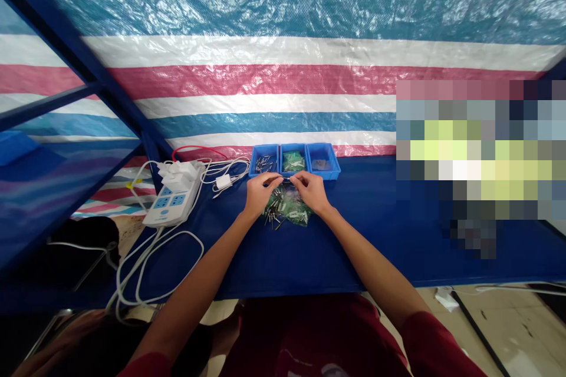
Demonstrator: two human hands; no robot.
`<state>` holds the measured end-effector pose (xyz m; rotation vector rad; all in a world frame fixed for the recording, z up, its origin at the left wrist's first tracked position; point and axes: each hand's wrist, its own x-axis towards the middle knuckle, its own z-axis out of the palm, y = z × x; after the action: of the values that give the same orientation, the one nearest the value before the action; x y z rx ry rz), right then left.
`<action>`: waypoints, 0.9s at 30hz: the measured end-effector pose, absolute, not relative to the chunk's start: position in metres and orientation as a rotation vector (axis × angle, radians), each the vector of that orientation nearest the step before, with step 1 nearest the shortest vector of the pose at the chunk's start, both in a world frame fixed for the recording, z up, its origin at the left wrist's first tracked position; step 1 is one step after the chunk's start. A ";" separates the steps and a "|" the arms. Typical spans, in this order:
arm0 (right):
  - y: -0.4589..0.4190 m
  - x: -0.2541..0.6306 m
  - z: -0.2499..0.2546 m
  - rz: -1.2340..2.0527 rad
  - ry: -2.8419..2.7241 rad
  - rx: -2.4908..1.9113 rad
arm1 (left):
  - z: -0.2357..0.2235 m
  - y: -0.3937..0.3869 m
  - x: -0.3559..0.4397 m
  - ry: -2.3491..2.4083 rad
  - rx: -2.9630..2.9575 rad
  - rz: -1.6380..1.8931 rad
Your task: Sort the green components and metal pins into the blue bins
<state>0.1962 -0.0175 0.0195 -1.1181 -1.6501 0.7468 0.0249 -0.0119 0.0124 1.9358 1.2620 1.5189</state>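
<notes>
My left hand (257, 193) and my right hand (312, 191) meet over the table, fingertips pinched together. Between them runs a small thin metal rod (286, 178), gripped at both ends; its exact kind is too small to make out. Under and just in front of my hands lies a loose pile of thin dark and silvery metal pieces (274, 213), mixed with green-tinted clear plastic bags (297, 213). Just beyond my fingers three small blue bins stand side by side: the left bin (252, 168) has metal pieces, the middle bin (293, 146) green bags, the right bin (327, 175) small clear items.
A white power strip (173, 200) with plugged-in adapters stands at the left, with white cables (144, 271) looping around it. A small white adapter (223, 181) lies nearby. Blue metal framing (124, 103) rises at the left. Striped sheeting (274, 79) hangs behind the blue table (375, 218). A pixelated area covers the right.
</notes>
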 end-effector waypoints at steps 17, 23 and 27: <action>-0.020 0.201 0.021 0.655 -1.620 -1.216 | 0.014 -0.015 0.024 1.232 2.241 1.427; -0.019 0.198 0.016 0.793 -1.718 -1.096 | 0.012 -0.015 0.023 1.231 2.222 1.472; -0.018 0.199 0.015 0.821 -1.609 -1.059 | 0.015 -0.017 0.024 1.198 2.209 1.507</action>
<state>0.1988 -0.0185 0.0149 -1.0586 -1.6086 0.8213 0.0242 -0.0172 0.0153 2.2093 1.1982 1.5066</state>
